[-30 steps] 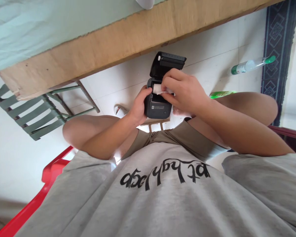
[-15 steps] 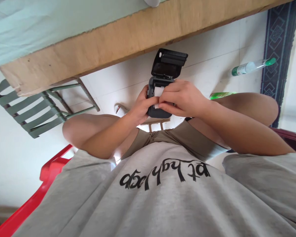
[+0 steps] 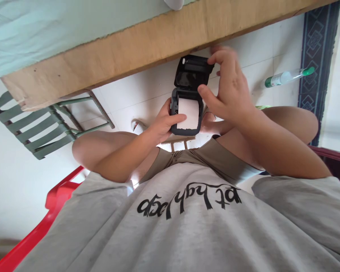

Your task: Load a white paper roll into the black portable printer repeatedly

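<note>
A small black portable printer [image 3: 174,126] sits above my lap with its hinged lid [image 3: 191,77] raised. White paper [image 3: 190,109] lies in its compartment and covers most of it. My left hand [image 3: 166,121] grips the printer body from the left side, its thumb resting on the paper. At the right edge of the lid is my right hand [image 3: 228,83], its thumb and fingers spread apart. The index fingertip meets the lid's far corner, and the thumb is close to the hinge. Nothing is held in the right hand.
A bed or table with a wooden edge [image 3: 116,53] and pale green cloth [image 3: 59,26] spans the top. A green slatted chair [image 3: 39,128] stands at left. On the floor at right lies a plastic bottle [image 3: 289,77]. Part of a red plastic seat [image 3: 59,200] shows lower left.
My right hand has left the paper and moved up to the lid, its fingers spreading. More of the white paper now shows. My left hand still holds the printer.
</note>
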Available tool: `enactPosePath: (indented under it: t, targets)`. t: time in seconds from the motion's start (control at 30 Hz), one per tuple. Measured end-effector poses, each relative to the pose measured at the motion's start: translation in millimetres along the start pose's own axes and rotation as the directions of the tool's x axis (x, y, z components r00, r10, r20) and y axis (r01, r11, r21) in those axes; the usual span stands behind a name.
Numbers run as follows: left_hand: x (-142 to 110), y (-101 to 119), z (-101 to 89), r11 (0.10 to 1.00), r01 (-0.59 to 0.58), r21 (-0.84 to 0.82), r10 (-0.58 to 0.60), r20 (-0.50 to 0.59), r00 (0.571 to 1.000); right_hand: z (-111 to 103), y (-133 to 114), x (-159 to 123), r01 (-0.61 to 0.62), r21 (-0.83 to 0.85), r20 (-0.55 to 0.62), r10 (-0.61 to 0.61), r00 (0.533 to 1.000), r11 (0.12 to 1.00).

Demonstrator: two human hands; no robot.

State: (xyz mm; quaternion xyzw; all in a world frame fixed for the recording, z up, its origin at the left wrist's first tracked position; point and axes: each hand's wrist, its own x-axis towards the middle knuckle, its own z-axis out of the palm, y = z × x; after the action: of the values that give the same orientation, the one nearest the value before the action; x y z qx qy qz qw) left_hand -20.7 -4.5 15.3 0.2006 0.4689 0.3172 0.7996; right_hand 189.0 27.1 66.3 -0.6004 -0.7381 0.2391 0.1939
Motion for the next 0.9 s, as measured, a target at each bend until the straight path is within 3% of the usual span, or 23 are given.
enactPosePath:
  t: [0.13, 0.2, 0.3, 0.4, 0.5, 0.63, 0.9]
  targets:
    - [0, -1, 0.1, 1.000, 0.001, -0.007, -0.001, -0.003, 1.000, 1, 0, -2, 0.029, 0.173, -0.015, -0.027, 1.000, 0.984]
    - [-1, -1, 0.5, 1.000, -0.014, -0.007, 0.014, -0.002, 1.000, 1, 0, -2, 0.034, 0.168, -0.009, -0.033, 0.999, 0.985]
    - [-3, 0, 1.1, 0.999, -0.037, -0.034, 0.037, 0.019, 0.999, 7, 4, -2, 0.057, 0.093, 0.155, -0.071, 0.985, 0.994]
    - [-6, 2, 1.6, 0.998, -0.049, -0.048, 0.050, 0.019, 0.999, 17, 9, -2, 0.061, 0.115, 0.329, -0.095, 0.940, 0.992]
    - [-6, 2, 1.4, 0.999, -0.035, -0.033, 0.036, 0.002, 0.999, 22, 11, -2, 0.056, 0.123, 0.393, -0.100, 0.914, 0.991]
    - [-6, 1, 0.9, 0.998, -0.042, -0.054, 0.043, 0.015, 0.999, 21, 13, -3, 0.051, 0.114, 0.408, -0.093, 0.908, 0.992]
    - [-4, 3, -1.5, 0.993, -0.102, -0.062, 0.104, 0.031, 0.994, 25, 4, -8, 0.053, 0.052, 0.314, -0.067, 0.947, 0.997]
